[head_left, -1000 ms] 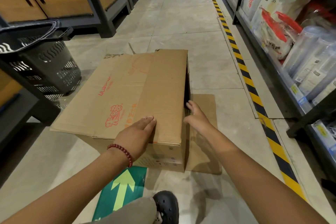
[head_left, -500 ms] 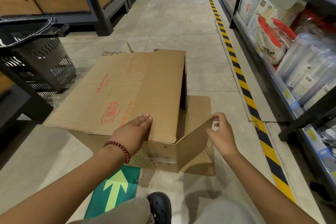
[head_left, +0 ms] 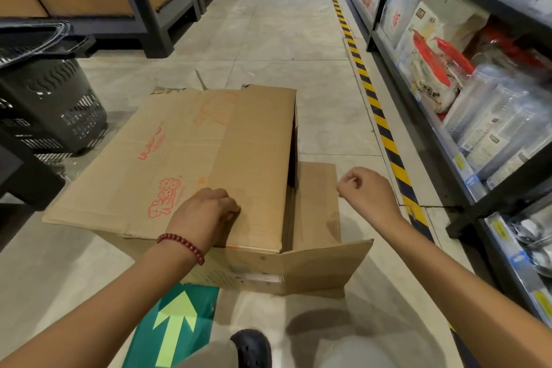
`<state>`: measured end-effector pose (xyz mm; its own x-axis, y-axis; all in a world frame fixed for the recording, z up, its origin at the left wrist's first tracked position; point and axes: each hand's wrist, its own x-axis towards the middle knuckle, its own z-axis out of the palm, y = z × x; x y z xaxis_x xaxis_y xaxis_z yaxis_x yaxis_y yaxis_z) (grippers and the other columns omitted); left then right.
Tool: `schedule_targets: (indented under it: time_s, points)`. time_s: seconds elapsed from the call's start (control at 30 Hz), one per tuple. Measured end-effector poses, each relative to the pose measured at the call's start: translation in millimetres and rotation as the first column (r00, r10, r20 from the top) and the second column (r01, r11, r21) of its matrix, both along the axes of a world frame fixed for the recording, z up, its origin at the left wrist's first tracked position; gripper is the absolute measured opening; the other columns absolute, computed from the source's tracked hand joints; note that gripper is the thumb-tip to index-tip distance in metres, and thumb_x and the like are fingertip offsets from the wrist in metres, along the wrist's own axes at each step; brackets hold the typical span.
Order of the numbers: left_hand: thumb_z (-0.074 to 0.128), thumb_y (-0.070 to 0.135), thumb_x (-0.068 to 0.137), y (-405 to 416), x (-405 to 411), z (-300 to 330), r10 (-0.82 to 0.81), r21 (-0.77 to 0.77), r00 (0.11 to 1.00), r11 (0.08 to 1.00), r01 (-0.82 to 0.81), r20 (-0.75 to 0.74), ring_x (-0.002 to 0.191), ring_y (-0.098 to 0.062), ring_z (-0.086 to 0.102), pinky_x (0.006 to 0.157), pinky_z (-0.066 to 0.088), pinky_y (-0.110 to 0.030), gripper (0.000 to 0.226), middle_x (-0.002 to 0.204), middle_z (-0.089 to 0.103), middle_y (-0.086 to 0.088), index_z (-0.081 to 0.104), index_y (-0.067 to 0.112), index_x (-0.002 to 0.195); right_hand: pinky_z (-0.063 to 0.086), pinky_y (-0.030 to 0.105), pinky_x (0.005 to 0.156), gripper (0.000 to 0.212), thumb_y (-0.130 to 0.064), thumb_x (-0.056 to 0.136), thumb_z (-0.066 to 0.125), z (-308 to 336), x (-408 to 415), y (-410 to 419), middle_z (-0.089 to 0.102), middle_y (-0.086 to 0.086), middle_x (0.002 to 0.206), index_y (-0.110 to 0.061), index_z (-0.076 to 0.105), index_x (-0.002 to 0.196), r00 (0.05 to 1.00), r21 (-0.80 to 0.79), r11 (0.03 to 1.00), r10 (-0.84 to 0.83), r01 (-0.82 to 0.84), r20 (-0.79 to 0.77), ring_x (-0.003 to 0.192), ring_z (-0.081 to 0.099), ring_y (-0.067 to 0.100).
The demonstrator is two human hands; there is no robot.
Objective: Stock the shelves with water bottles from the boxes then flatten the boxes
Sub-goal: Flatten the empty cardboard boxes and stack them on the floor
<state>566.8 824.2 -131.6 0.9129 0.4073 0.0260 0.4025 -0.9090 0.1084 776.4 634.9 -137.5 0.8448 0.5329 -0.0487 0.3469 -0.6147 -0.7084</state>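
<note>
Cardboard box [head_left: 191, 158], on floor, half-collapsed: left hand [head_left: 206, 212] curled, knuckles pressing top panel; right hand [head_left: 366, 191] now fisted empty, end flap [head_left: 325, 266] released, swung outward beneath it; flattening under way.

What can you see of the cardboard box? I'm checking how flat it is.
The cardboard box is plain brown with red print, lying on the tiled floor, partly collapsed: its top panel slopes, the right end gapes open, one flap lies flat, another stands out. The left hand rests curled on top; the right hand hovers clear.
</note>
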Motion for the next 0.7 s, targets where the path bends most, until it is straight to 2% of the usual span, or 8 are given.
schedule_targets:
  time_s: [0.1, 0.17, 0.2, 0.27, 0.37, 0.47, 0.63, 0.7]
  points:
    - [0.065, 0.02, 0.082, 8, 1, -1, -0.006, 0.012, 0.997, 1.0, 0.005, 0.072, 0.113, -0.033, 0.056, 0.092, 0.048, -0.046, 0.031, 0.121, 0.061, -0.009, 0.068, 0.021, 0.114, 0.044, 0.025, 0.076, 0.021, -0.018, 0.086, 0.057, 3, 5, 38, 0.067, 0.004, 0.099, -0.01, 0.066, 0.103, 0.992, 0.03, 0.992, 0.125, -0.126, 0.01, 0.09, 0.059, 0.015]
    - [0.058, 0.04, 0.088, 13, 1, -3, 0.143, -0.005, 0.984, 0.99, -0.144, -0.107, 0.14, -0.032, 0.027, 0.112, 0.029, -0.048, 0.059, 0.152, 0.029, -0.01, 0.037, 0.032, 0.142, 0.044, 0.024, 0.083, 0.033, -0.019, 0.089, 0.055, 3, 4, 64, 0.067, 0.009, 0.111, -0.002, 0.062, 0.117, 0.985, 0.065, 0.983, 0.174, -0.172, -0.019, 0.101, 0.06, 0.02]
    - [0.053, 0.05, 0.088, 18, 0, -5, 0.22, -0.011, 0.956, 0.974, -0.226, -0.192, 0.144, -0.03, 0.012, 0.116, 0.02, -0.046, 0.071, 0.157, 0.013, -0.009, 0.017, 0.036, 0.148, 0.041, 0.022, 0.085, 0.041, -0.023, 0.092, 0.053, 2, 4, 75, 0.065, 0.008, 0.116, -0.002, 0.055, 0.127, 0.98, 0.08, 0.98, 0.189, -0.185, -0.054, 0.109, 0.058, 0.02]
    - [0.047, 0.06, 0.086, 24, 0, -7, 0.314, -0.039, 0.906, 0.94, -0.338, -0.285, 0.145, -0.028, 0.001, 0.117, 0.016, -0.048, 0.083, 0.158, 0.001, -0.008, -0.004, 0.039, 0.148, 0.039, 0.021, 0.083, 0.052, -0.03, 0.095, 0.05, 0, 6, 96, 0.065, 0.007, 0.113, -0.001, 0.04, 0.138, 0.968, 0.111, 0.975, 0.207, -0.192, -0.145, 0.109, 0.057, 0.019]
    - [0.045, 0.064, 0.085, 24, 0, -4, 0.331, -0.072, 0.899, 0.928, -0.365, -0.287, 0.145, -0.025, 0.001, 0.113, 0.016, -0.052, 0.086, 0.156, 0.005, -0.004, -0.009, 0.038, 0.148, 0.041, 0.02, 0.064, 0.067, -0.037, 0.095, 0.048, -5, 13, 125, 0.056, 0.0, 0.091, 0.0, 0.022, 0.144, 0.956, 0.134, 0.975, 0.202, -0.176, -0.214, 0.089, 0.056, 0.014]
    - [0.042, 0.065, 0.086, 27, 0, -2, 0.299, -0.041, 0.904, 0.944, -0.326, -0.306, 0.144, -0.023, 0.004, 0.113, 0.016, -0.051, 0.088, 0.157, 0.007, 0.0, -0.012, 0.034, 0.148, 0.044, 0.029, 0.09, 0.086, -0.045, 0.093, 0.048, -13, 28, 146, 0.053, 0.004, 0.125, -0.007, -0.004, 0.151, 0.938, 0.152, 0.981, 0.166, -0.125, -0.303, 0.119, 0.05, 0.023]
    - [0.033, 0.068, 0.086, 29, -1, -2, 0.245, -0.061, 0.901, 0.957, -0.285, -0.358, 0.145, -0.02, -0.002, 0.116, 0.011, -0.05, 0.088, 0.158, -0.002, 0.002, -0.019, 0.031, 0.147, 0.036, 0.03, 0.098, 0.086, -0.045, 0.094, 0.049, -23, 56, 156, 0.033, 0.007, 0.151, -0.016, -0.008, 0.151, 0.94, 0.137, 0.982, 0.168, -0.132, -0.297, 0.134, 0.038, 0.025]
    - [0.017, 0.086, 0.071, 33, -1, -2, 0.234, -0.072, 0.902, 0.958, -0.277, -0.362, 0.145, -0.018, -0.004, 0.116, 0.01, -0.05, 0.1, 0.158, -0.005, 0.004, -0.02, 0.031, 0.146, 0.032, 0.034, 0.105, 0.085, -0.045, 0.094, 0.05, -30, 71, 155, 0.023, 0.008, 0.155, -0.016, -0.006, 0.151, 0.969, 0.1, 0.989, 0.127, -0.108, -0.213, 0.139, 0.031, 0.027]
